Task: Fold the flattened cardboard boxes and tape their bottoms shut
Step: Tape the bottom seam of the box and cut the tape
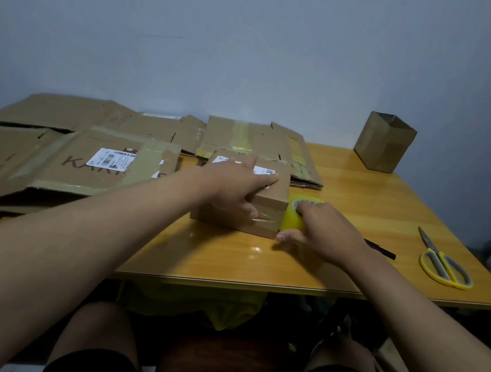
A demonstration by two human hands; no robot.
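Box in hand: a small folded cardboard box [243, 198] is sitting near the centre of the wooden surface [363, 204], lying on its side, a white shipping label on its upper face and a strip of clear tape shining across the face turned toward the person.

Left grip: the left hand [234, 184] is lying over the top of the box at its 9 o'clock side, fingers stretched along the upper face and the thumb curling down over the near face onto the tape, so it is grasping the box and pinning it in place.

Right grip: the right hand [324, 230] is clenching around a yellowish tape roll [296, 214] touching the box's 3 o'clock edge; the tape appears to be running from roll to box.

Step judged: taping of the bottom seam seems to be under way, not yet cut.

Handling: the box is looking light and hollow, stiff at its edges but likely to dent at mid-panel, and it may skid on the glossy surface. Pressing down over corners and edges is looking safest.

Waiting stock: flattened boxes [106, 160] are lying from 9 to 12 o'clock of the small box.

Finished piece: an upright open box [384, 143] is standing at 1 o'clock, well apart.

Tools: scissors [445, 265] are resting at 3 o'clock, a black pen [383, 249] between them and the right hand.
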